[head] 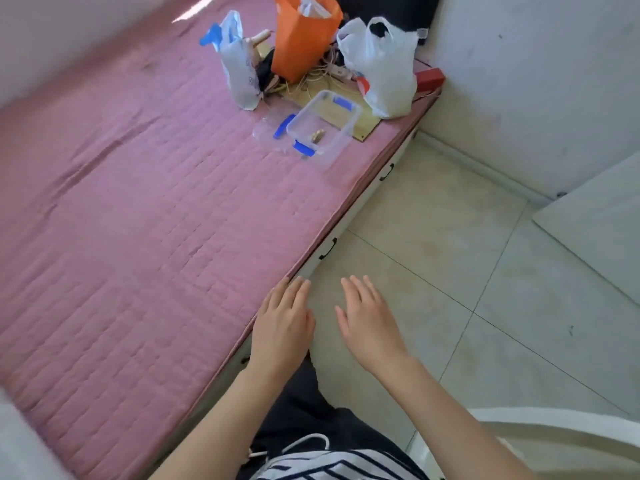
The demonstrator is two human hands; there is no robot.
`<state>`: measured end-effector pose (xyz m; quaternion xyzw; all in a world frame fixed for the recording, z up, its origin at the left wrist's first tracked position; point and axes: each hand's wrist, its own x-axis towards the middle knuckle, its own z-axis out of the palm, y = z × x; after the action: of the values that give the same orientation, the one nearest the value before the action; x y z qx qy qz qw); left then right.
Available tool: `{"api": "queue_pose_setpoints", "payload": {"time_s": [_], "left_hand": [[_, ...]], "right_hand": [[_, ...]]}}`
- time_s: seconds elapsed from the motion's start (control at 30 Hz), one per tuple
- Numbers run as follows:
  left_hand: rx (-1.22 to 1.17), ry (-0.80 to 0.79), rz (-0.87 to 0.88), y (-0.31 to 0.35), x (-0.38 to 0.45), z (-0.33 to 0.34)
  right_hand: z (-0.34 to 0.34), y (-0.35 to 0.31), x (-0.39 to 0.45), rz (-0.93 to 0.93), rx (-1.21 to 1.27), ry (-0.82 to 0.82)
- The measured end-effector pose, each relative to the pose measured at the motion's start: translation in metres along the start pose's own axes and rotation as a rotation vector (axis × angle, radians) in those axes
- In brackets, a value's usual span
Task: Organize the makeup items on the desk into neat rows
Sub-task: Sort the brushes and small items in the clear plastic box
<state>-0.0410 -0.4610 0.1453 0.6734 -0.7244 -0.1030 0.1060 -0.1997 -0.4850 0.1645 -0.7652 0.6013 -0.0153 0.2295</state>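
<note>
white-blue bag [239, 69], upper middle of frame: faint print, too blurred to read
elsewhere: no legible text

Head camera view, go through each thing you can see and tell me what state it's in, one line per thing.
Left hand: open, fingers straight, holding nothing.
Right hand: open, fingers spread, holding nothing.
Clear plastic box: lid off, a small gold item inside.
Clear lid: off, lying beside the box.
Orange bag: upright, mouth open.
White plastic bag: slumped, handles loose.
</note>
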Motion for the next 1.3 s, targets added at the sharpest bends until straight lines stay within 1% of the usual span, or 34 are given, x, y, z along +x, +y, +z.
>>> {"api": "queue_pose_setpoints", "payload": {"time_s": [0.17, 0.33, 0.47, 0.67, 0.87, 1.0, 1.3], "left_hand": [[0.054, -0.056, 0.113, 0.012, 0.070, 0.007], [0.053, -0.069, 0.223, 0.021, 0.165, 0.007], [0.071, -0.050, 0.305, 0.033, 0.241, 0.004], [0.055, -0.030, 0.355, 0.061, 0.328, 0.005], [0.013, -0.041, 0.358, 0.102, 0.388, 0.019], [0.004, -0.045, 0.328, 0.133, 0.425, 0.042], [-0.007, -0.016, 0.096, 0.218, 0.473, 0.068]], "right_hand": [[-0.023, 0.032, 0.034, 0.110, 0.018, 0.042], [-0.052, 0.067, 0.091, 0.234, 0.044, 0.074], [-0.083, 0.094, 0.140, 0.294, 0.046, 0.121], [-0.120, 0.132, 0.194, 0.365, 0.056, 0.166], [-0.149, 0.187, 0.231, 0.394, 0.055, 0.166], [-0.172, 0.235, 0.257, 0.365, 0.031, 0.171], [-0.235, 0.327, 0.322, 0.154, -0.023, 0.060]]}}
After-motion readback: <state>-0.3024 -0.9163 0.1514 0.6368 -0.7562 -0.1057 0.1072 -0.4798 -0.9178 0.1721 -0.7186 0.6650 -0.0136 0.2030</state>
